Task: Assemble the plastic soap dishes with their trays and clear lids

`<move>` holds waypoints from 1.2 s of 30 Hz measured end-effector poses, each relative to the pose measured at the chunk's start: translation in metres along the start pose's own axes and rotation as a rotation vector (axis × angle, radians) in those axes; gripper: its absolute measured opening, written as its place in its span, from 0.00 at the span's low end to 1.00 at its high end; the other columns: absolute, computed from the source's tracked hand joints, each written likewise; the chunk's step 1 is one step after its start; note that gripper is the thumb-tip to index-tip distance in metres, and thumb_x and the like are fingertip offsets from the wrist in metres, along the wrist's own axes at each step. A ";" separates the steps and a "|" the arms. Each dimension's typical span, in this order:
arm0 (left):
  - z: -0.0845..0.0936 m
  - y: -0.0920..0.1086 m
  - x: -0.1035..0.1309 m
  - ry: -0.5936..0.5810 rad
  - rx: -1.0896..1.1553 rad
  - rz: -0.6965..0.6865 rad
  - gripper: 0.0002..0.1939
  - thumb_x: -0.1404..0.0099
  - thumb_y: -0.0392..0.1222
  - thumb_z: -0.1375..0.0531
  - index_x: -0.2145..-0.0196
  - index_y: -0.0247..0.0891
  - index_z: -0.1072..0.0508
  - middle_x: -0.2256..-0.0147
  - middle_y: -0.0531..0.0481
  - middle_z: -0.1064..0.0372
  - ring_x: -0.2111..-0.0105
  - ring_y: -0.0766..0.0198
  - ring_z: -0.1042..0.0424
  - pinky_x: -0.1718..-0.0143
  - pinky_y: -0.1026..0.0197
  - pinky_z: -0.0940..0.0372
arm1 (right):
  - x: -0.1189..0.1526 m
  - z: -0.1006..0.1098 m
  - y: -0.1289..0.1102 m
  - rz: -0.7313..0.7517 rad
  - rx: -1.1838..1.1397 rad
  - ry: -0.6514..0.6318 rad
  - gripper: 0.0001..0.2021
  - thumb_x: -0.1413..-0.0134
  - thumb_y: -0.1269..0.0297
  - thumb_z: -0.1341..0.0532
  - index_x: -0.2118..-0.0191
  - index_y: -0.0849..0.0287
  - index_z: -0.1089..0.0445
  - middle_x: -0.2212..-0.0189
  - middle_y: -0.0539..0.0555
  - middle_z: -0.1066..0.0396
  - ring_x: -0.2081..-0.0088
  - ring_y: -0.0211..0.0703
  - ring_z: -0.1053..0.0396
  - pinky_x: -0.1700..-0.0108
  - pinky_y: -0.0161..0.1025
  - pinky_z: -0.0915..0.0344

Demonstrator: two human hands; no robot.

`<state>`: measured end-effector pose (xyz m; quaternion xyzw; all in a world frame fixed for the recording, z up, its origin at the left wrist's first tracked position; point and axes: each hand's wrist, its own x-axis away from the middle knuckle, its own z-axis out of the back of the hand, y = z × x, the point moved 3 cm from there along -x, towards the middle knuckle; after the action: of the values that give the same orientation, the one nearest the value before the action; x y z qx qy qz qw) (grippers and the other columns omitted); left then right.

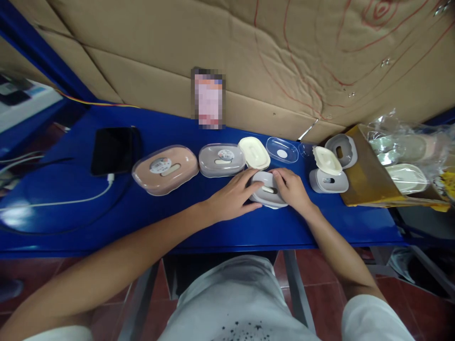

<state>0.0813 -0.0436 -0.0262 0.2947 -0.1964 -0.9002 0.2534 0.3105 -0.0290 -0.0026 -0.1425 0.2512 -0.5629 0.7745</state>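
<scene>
Between my two hands is a small grey oval plastic box (pixel 267 189) with a dark slot and a pale strip on its top. My left hand (pixel 232 196) grips its left side, fingers spread along the edge. My right hand (pixel 292 188) holds the right side, with fingertips at the rear rim. Just behind lies a cream oval tray (pixel 254 152), beside a clear lid (pixel 282 149) with a white round sticker. Left of my hands are a lidded grey box (pixel 211 166) and a larger lidded pink box (pixel 179 179), each bearing a round label.
At right, grey boxes (pixel 336 183) and a cream tray (pixel 326 160) stand beside a cardboard carton (pixel 366 192) of plastic-wrapped parts. At left, a black phone (pixel 111 150) is plugged into a white cable (pixel 88 199). Cardboard (pixel 149 52) backs the blue table (pixel 213 234).
</scene>
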 end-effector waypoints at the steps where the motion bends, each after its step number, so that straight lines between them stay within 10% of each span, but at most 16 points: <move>1: 0.002 -0.001 0.001 -0.022 0.015 -0.003 0.25 0.23 0.50 0.37 0.34 0.36 0.32 0.26 0.27 0.49 0.26 0.36 0.42 0.28 0.35 0.39 | 0.004 0.001 -0.005 0.015 -0.006 0.018 0.26 0.21 0.45 0.52 0.47 0.54 0.21 0.50 0.60 0.18 0.47 0.58 0.21 0.42 0.56 0.26; 7: 0.008 -0.014 0.004 -0.047 0.048 0.049 0.27 0.21 0.51 0.40 0.31 0.39 0.34 0.24 0.30 0.51 0.24 0.38 0.46 0.26 0.34 0.43 | 0.035 0.010 -0.018 0.230 0.055 -0.156 0.31 0.27 0.43 0.40 0.25 0.45 0.39 0.25 0.59 0.40 0.24 0.63 0.43 0.26 0.67 0.40; 15: 0.010 -0.022 0.004 -0.030 -0.007 0.038 0.27 0.23 0.49 0.37 0.32 0.38 0.31 0.26 0.31 0.45 0.26 0.37 0.42 0.27 0.33 0.41 | 0.036 0.001 -0.004 0.370 0.184 -0.258 0.35 0.29 0.42 0.38 0.23 0.44 0.42 0.20 0.60 0.54 0.21 0.67 0.54 0.25 0.71 0.46; 21: 0.024 -0.010 0.001 -0.054 -0.193 -0.109 0.25 0.30 0.59 0.31 0.49 0.33 0.23 0.34 0.29 0.34 0.33 0.36 0.33 0.32 0.37 0.35 | -0.006 0.011 0.007 0.295 0.068 -0.175 0.25 0.19 0.52 0.56 0.27 0.47 0.36 0.28 0.56 0.33 0.26 0.53 0.40 0.26 0.61 0.44; 26: 0.035 -0.006 0.001 -0.107 -0.295 -0.091 0.27 0.33 0.62 0.30 0.54 0.34 0.24 0.40 0.31 0.29 0.40 0.37 0.28 0.38 0.40 0.30 | -0.023 0.001 0.033 0.180 0.269 -0.078 0.27 0.21 0.52 0.51 0.26 0.53 0.38 0.28 0.62 0.35 0.26 0.62 0.40 0.28 0.66 0.45; 36: 0.036 -0.011 0.000 -0.171 -0.038 0.095 0.41 0.36 0.55 0.26 0.34 0.39 0.36 0.35 0.38 0.33 0.33 0.43 0.33 0.34 0.45 0.34 | -0.011 0.033 0.066 -0.022 0.260 0.151 0.21 0.25 0.51 0.46 0.41 0.56 0.23 0.48 0.63 0.19 0.47 0.64 0.24 0.40 0.67 0.33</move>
<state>0.0548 -0.0273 -0.0047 0.2022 -0.2140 -0.9126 0.2836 0.3788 0.0011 -0.0053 -0.0011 0.2323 -0.6080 0.7592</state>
